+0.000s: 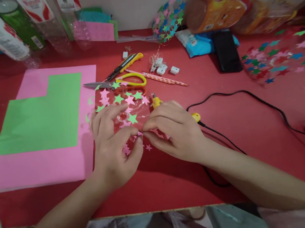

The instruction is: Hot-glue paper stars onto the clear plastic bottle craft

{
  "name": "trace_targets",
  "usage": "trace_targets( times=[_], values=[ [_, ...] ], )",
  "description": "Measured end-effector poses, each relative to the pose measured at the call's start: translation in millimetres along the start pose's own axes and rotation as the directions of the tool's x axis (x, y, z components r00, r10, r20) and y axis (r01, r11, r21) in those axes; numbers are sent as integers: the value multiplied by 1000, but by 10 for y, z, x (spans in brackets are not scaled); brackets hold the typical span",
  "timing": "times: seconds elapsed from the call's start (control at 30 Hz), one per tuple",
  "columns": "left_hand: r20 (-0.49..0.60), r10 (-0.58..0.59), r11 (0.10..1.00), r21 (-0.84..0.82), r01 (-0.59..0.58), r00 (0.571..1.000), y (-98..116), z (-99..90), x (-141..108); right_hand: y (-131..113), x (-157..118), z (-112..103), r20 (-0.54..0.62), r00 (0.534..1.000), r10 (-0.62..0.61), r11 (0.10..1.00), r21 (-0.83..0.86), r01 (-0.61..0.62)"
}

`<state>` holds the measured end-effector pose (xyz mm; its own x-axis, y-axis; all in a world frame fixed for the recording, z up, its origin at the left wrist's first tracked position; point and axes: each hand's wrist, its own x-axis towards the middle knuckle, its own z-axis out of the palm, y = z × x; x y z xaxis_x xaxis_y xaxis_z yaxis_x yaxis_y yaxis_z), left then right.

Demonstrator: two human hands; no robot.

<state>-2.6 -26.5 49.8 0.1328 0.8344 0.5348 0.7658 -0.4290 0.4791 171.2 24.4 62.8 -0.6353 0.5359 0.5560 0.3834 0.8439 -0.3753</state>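
Observation:
My left hand (113, 144) is closed, thumb and forefinger pinching a small pink paper star (140, 133). My right hand (174, 129) meets it there, its fingertips pinched at the star's other side, and the fingers partly cover it. Below and behind both hands lies a clear plastic piece (140, 110) dotted with pink and green stars; a green star (133, 118) shows between the hands. Small loose pink stars (126, 149) lie by my left palm. A yellow glue gun (156, 100) is partly hidden behind my right hand.
Yellow-handled scissors (134, 79), a cutter knife (123, 67) and a patterned pencil (160, 78) lie beyond the hands. Green paper (44, 121) rests on pink sheets (38, 167) at left. A black cable (243, 91) crosses the right side, near a phone (227, 51). Bottles line the back.

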Motion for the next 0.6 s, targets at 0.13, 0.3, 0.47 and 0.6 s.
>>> trace_targets(
  times=[0.13, 0.3, 0.47, 0.6],
  values=[
    [6, -12, 1000, 4, 12, 1000, -10, -7, 2, -1, -2, -1, 6, 1000, 8, 1000, 5, -8],
    [-4, -13, 1000, 20, 13, 1000, -19, -8, 7, 5, -6, 3, 20, 999, 41, 998, 36, -41],
    [6, 4, 994, 105, -4, 1000, -18, -7, -8, -2, -10, 3, 11, 1000, 21, 1000, 22, -21],
    [-9, 45, 985, 167, -43, 999, -12, -7, -42, 1, -17, -11, 0, 998, -59, 998, -13, 59]
  ],
)
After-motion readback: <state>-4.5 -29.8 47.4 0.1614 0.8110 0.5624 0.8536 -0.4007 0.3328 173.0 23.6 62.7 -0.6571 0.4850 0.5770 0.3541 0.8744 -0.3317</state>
